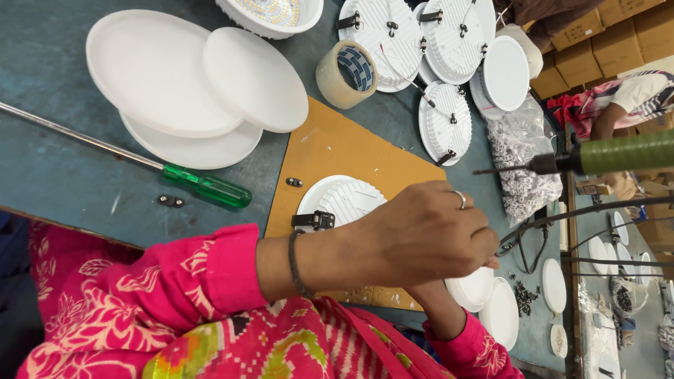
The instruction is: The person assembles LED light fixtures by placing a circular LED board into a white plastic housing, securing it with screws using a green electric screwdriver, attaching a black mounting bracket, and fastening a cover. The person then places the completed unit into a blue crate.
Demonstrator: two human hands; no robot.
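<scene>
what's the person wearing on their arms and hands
Both arms have bright pink sleeves with a pale leaf and flower print. The near hand has a silver ring on one finger and a thin dark band round the wrist. The other hand is hidden behind it; only its forearm and pink cuff show.

The round diffuser covers [168,77] stacked top left look like matt white plastic, smooth with barely any shine. The downlight housing [337,200] under the hand is white too, with a ribbed back and a dark metal spring clip [314,220]. It sits on a board [344,151] that looks like bare tan fibreboard, scuffed and dull. The table [42,161] is a worn, scratched blue-grey surface. The screwdriver [203,186] has a see-through glossy green plastic handle and a shiny steel shaft. The tape roll [345,74] looks like glossy brownish plastic tape. The sleeve [140,295] is printed pink cloth, and the screws sit in a crinkly clear plastic bag [516,151].
</scene>
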